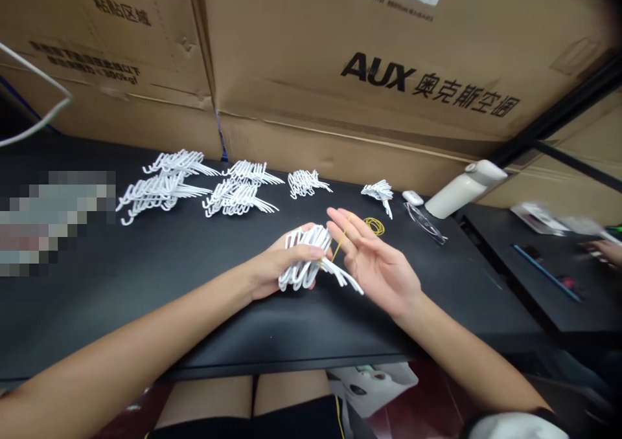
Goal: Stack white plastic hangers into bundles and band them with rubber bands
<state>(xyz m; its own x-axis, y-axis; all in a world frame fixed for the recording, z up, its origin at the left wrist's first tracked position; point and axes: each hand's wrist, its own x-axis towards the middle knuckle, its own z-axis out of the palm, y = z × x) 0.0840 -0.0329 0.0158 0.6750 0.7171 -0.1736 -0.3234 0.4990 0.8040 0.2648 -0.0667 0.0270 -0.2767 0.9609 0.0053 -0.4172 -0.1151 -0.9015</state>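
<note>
My left hand is closed around a bundle of small white plastic hooks, held just above the black table. A yellow rubber band stretches from the bundle up to the fingers of my right hand. That hand is palm up with fingers spread, the band looped over a fingertip. More yellow rubber bands lie on the table just beyond my right hand.
Several bundles of white hooks lie in a row along the back of the table, with one small bundle at the right. A white bottle lies on its side near clear glasses. Cardboard boxes stand behind. Another person's hand shows at the far right.
</note>
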